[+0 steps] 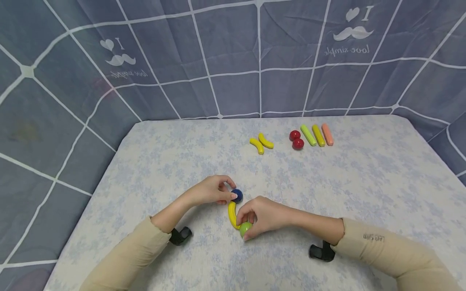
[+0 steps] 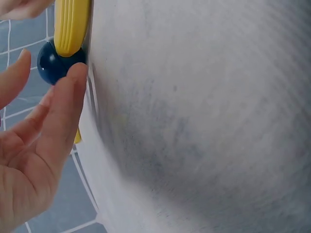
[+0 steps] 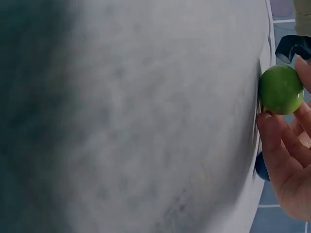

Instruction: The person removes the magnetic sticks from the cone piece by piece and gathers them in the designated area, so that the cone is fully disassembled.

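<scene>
A dark blue ball [image 1: 238, 196] lies at the upper end of a curved yellow toy banana [image 1: 232, 215], touching it in the left wrist view. My left hand [image 1: 212, 190] has its thumb and fingertips around that blue ball [image 2: 54, 63]. At the banana's lower end sits a shiny green ball [image 1: 245, 229]. My right hand [image 1: 267, 216] pinches the green ball [image 3: 281, 90] between thumb and fingers, low on the tabletop. The right fingers hide part of the banana's lower end in the head view.
Farther back lie two yellow toy bananas [image 1: 261, 144] and two red balls [image 1: 297, 144]. Beside these are a light green stick [image 1: 308, 135], a yellow stick [image 1: 318, 135] and a coral stick [image 1: 327, 134]. A patterned cloth [image 1: 164, 161] covers the table; blue checked curtains [image 1: 236, 60] surround it.
</scene>
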`<state>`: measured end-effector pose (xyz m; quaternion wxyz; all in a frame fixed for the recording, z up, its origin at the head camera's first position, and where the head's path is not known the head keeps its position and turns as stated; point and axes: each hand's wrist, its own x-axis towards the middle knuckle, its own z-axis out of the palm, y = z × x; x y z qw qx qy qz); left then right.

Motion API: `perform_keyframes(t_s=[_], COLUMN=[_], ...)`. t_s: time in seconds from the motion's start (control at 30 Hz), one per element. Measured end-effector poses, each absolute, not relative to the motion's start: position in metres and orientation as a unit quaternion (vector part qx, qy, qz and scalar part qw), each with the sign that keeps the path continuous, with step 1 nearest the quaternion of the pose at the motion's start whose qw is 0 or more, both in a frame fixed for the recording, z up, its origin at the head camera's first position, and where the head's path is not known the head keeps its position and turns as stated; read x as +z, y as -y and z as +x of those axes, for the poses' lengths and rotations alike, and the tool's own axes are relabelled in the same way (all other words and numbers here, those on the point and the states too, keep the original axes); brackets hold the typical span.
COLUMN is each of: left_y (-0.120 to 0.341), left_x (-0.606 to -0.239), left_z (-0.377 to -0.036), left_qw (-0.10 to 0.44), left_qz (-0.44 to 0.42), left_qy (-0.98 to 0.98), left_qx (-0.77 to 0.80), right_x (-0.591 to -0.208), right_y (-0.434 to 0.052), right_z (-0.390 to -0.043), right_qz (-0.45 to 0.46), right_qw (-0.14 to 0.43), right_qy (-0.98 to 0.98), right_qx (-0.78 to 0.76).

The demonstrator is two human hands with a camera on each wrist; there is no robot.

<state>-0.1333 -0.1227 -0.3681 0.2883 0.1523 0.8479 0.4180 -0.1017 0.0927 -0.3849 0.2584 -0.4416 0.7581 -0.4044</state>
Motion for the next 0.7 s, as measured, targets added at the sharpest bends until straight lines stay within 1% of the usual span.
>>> perform_keyframes(t_s=[0.13, 0.3, 0.47, 0.7], left_y=[0.123, 0.124, 0.122, 0.112], left_x=[-0.367, -0.368, -0.371, -0.372], left_z=[-0.132, -0.133, -0.136, -0.135], left_qw=[0.274, 0.236, 0.201, 0.152], left_qz=[0.17, 0.19, 0.191, 0.226], left_qy=[-0.858, -0.882, -0.899, -0.913], left_qx=[0.4, 0.36, 0.34, 0.302], right_x=[-0.384, -0.382, -0.379, -0.381], right_y=[-0.097, -0.11, -0.124, -0.138], right_z=[-0.104, -0.117, -0.131, -0.145], right_qz=[-0.441, -0.414, -0.388, -0.361], right_qw=[0.256, 0.257, 0.257, 0.225], right_qy=[-0.764, -0.783, -0.798, -0.82], right_qx=[-0.395, -0.386, -0.383, -0.384])
